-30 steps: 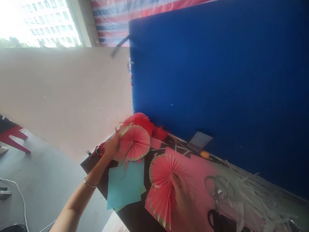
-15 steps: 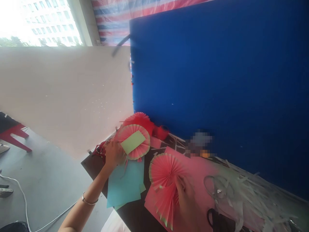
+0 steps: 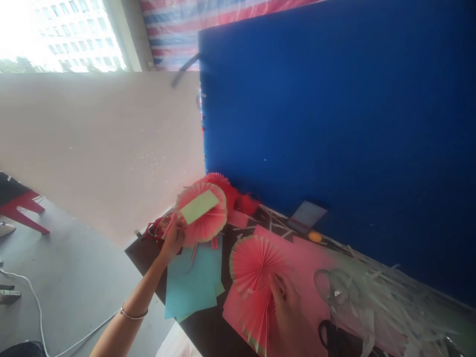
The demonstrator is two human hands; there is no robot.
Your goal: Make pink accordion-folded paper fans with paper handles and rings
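Note:
My left hand (image 3: pixel 173 242) is closed at the lower left edge of a round pink pleated paper fan (image 3: pixel 211 223) with a pale green border. A light green paper rectangle (image 3: pixel 200 207) lies across that fan, and a narrow pink strip (image 3: pixel 169 225) sticks up by my fingers. My right hand (image 3: pixel 288 302) pinches a second pleated paper fan (image 3: pixel 255 260) near its middle. This one is spread only part of the way round, its lower folds hanging toward the front. Behind the left fan, a red pleated fan (image 3: pixel 217 177) is partly hidden.
Blue paper (image 3: pixel 191 285) and pink sheets (image 3: pixel 240 310) cover parts of the dark table (image 3: pixel 208 329). A red roll (image 3: pixel 250 203), a phone (image 3: pixel 307 216) and an orange object (image 3: pixel 315 236) lie along the blue panel (image 3: pixel 334 124). Clear strips (image 3: pixel 390 302) and a black object (image 3: pixel 340 342) are at right.
The left fan and its green rectangle have shifted slightly up and left, with my left hand at the edge. My right hand and its fan have hardly moved.

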